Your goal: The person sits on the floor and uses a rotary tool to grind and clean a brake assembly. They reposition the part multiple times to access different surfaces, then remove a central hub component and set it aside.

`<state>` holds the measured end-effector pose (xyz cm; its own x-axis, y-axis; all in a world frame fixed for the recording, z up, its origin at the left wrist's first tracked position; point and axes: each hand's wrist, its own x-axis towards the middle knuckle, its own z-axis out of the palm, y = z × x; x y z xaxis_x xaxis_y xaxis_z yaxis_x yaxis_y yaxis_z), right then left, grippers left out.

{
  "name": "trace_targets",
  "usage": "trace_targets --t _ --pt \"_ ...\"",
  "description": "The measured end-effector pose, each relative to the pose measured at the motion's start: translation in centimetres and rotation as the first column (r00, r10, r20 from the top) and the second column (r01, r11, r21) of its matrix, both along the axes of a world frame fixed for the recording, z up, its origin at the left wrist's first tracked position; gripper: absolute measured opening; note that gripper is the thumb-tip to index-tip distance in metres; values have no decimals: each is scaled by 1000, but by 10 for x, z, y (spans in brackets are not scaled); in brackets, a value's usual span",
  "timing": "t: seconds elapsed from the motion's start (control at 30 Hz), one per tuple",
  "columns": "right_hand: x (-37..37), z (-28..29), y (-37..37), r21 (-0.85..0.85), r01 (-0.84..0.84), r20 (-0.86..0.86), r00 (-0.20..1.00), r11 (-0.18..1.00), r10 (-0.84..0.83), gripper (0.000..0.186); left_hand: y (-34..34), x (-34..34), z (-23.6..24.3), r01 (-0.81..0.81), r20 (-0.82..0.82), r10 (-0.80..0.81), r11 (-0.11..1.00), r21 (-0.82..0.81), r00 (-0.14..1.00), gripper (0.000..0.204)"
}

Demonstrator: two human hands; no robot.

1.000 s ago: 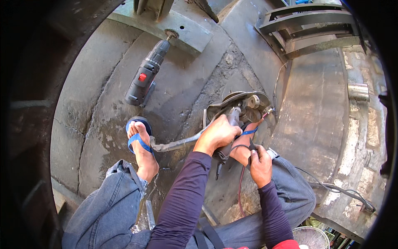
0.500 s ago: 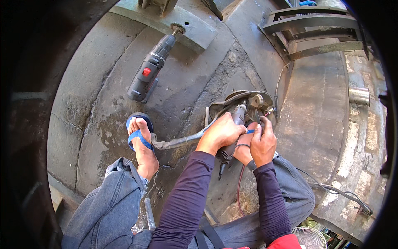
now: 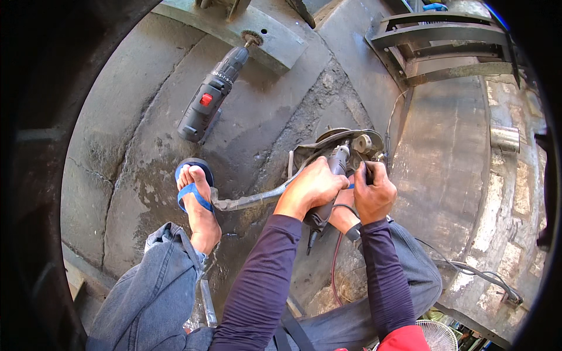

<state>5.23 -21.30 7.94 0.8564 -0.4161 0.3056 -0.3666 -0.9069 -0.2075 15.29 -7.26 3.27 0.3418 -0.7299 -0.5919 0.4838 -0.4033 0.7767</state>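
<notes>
My left hand [image 3: 316, 186] is wrapped round the body of a grey rotary tool [image 3: 321, 217], whose front end points away from me and whose dark tail hangs toward me. Just to the right, my right hand [image 3: 374, 194] is closed in a pinch on a small dark piece [image 3: 368, 174]; the fingers hide most of it. Beyond both hands lies a dirty metal assembly [image 3: 328, 139] with a curved rim and a round boss [image 3: 363, 143]. From it a grey bar-like arm [image 3: 246, 202] runs left toward my sandalled foot [image 3: 196, 187].
A cordless drill [image 3: 205, 102] with a wire wheel lies at the upper left, against a steel plate [image 3: 275, 50]. A dark metal frame [image 3: 439, 41] stands far right. Cables [image 3: 480, 272] run over the worn ledge at right. A fan [image 3: 436, 336] shows at the bottom.
My right hand has turned and its fingers have curled in, so the dark pointed piece shows less. The left hand and rotary tool stay nearly in place.
</notes>
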Motion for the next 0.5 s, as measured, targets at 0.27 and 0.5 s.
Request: trace_targets --t 0.27,0.5 --pt "22 -28 2 -200 -29 -82 997 979 13 14 25 -3 -12 -36 -62 44 993 116 997 65" --pt "22 -31 5 -194 11 -98 995 981 -31 12 22 -7 -11 1 -17 1 996 88 1000 71"
